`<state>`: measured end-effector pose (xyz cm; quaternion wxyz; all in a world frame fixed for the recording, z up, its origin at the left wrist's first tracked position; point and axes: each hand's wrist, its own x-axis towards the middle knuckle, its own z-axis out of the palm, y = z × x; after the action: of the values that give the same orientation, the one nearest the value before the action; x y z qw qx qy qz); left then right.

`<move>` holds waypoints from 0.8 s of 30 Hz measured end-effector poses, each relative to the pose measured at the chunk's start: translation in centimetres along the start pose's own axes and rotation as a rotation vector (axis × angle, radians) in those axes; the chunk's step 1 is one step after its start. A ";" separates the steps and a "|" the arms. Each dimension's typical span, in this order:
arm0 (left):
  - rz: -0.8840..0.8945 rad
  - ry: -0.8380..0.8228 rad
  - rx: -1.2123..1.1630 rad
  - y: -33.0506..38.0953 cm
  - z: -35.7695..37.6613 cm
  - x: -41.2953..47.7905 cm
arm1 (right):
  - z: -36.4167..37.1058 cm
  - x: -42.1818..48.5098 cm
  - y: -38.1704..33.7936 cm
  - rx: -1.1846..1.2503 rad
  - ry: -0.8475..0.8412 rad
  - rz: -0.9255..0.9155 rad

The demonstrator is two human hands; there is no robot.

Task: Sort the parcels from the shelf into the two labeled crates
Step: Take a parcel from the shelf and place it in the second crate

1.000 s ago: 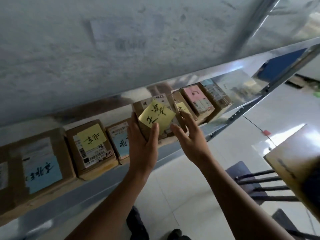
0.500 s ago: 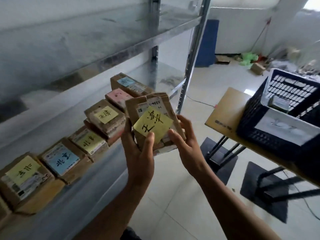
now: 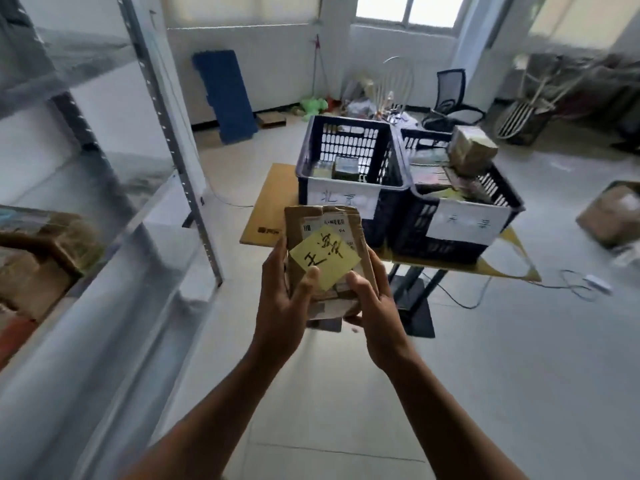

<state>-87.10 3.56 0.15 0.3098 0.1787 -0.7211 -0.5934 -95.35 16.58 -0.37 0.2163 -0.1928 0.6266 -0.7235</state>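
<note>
Both crates [image 3: 349, 168] hold parcels [image 3: 346, 168]; hands [image 3: 280, 299] grip another.

It looked like a makeshift parcel-sorting room; a metal shelf [image 3: 166, 140] held cardboard boxes [image 3: 41, 247]; two labelled crates [image 3: 349, 168] sat on a small table [image 3: 266, 209]; clutter [image 3: 360, 102] and an office chair [image 3: 450, 95] lined the far wall.

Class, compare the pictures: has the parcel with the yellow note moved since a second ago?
Yes. The parcel, held in both hands, has left the shelf and now sits in front of the two crates.
</note>
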 end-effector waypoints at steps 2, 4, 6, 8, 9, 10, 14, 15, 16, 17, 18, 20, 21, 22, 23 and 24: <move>0.031 -0.104 -0.035 1.1 3.2 0.8 | -3.2 -0.2 -0.8 -0.014 0.112 -0.047; 0.079 -0.147 0.055 1.5 5.6 2.1 | -6.1 -0.1 -1.4 -0.036 0.214 -0.091; 0.162 -0.155 0.217 1.0 7.4 3.9 | -8.5 0.1 -1.8 -0.058 0.306 -0.116; 0.210 -0.193 0.317 -0.4 8.9 6.1 | -10.6 0.6 -2.2 -0.068 0.379 -0.125; 0.215 -0.214 0.380 -0.9 9.7 7.1 | -11.5 0.9 -2.3 -0.073 0.403 -0.123; 0.213 -0.234 0.452 -1.3 10.4 8.0 | -12.3 1.3 -2.5 -0.076 0.424 -0.120; 0.237 -0.308 0.648 -2.4 13.2 11.9 | -14.5 3.9 -3.7 -0.083 0.485 -0.117; 0.238 -0.330 0.684 -2.6 13.8 12.9 | -15.0 4.8 -3.9 -0.086 0.499 -0.114; 0.230 -0.351 0.712 -2.9 14.5 14.1 | -15.4 5.9 -4.2 -0.090 0.513 -0.114; 0.216 -0.367 0.729 -3.0 15.1 15.1 | -15.7 6.9 -4.5 -0.094 0.526 -0.114; 0.199 -0.379 0.734 -3.1 15.6 16.2 | -16.1 8.0 -4.8 -0.100 0.540 -0.113; 0.184 -0.396 0.731 -3.1 16.6 18.2 | -16.7 10.2 -5.4 -0.111 0.565 -0.112; 0.184 -0.402 0.725 -3.1 17.0 19.2 | -16.9 11.2 -5.7 -0.114 0.573 -0.114; 0.188 -0.407 0.720 -3.2 17.4 20.2 | -17.1 12.2 -6.0 -0.119 0.579 -0.117; 0.192 -0.410 0.713 -3.3 17.9 21.3 | -17.3 13.2 -6.3 -0.127 0.584 -0.119; 0.195 -0.413 0.704 -3.5 18.4 22.3 | -17.6 14.2 -6.5 -0.136 0.589 -0.122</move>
<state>-116.22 2.45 0.11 0.1335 0.0816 -0.9404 -0.3021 -117.25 23.96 3.73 -0.0315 -0.0261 0.6965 -0.7164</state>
